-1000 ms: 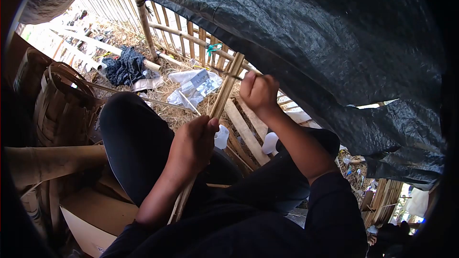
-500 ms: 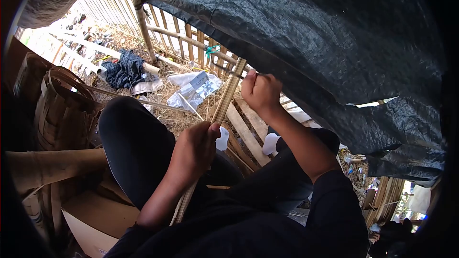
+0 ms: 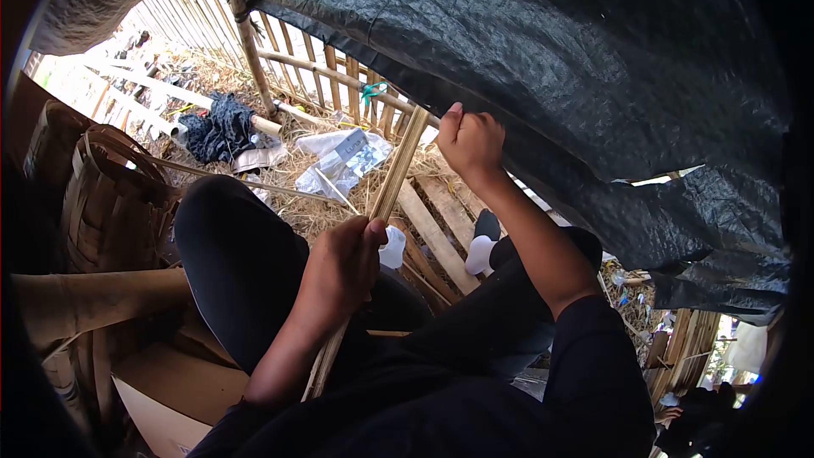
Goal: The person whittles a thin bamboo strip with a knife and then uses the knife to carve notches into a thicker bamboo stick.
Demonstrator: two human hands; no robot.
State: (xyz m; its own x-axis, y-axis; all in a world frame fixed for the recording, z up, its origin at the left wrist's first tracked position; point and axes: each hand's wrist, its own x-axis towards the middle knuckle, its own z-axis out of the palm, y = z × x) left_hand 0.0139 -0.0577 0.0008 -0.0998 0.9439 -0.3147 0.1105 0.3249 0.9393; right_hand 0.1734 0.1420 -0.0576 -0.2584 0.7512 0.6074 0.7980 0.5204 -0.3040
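Observation:
My left hand [image 3: 339, 267] is closed round the middle of a bundle of thin bamboo strips [image 3: 397, 171], which slants from my lap up towards the fence. My right hand [image 3: 475, 146] is a fist just right of the bundle's upper end, thumb on top. It grips a thin dark-bladed knife, seen across the strips half a second ago. Against the black sheet the blade hardly shows now, and the handle is hidden inside the fist.
A black plastic sheet [image 3: 543, 59] hangs close on the right. Woven baskets [image 3: 114, 195], a thick bamboo pole [image 3: 102, 297] and a cardboard box [image 3: 174, 390] are at the left. Ahead are a bamboo fence [image 3: 331, 76], dark cloth [image 3: 222, 129] and plastic wrappers [image 3: 360, 153]. Another person's hand [image 3: 668, 417] shows lower right.
My right hand has moved slightly up and right, off the strips' upper end, and the blade no longer crosses them. My left hand keeps its grip on the bundle.

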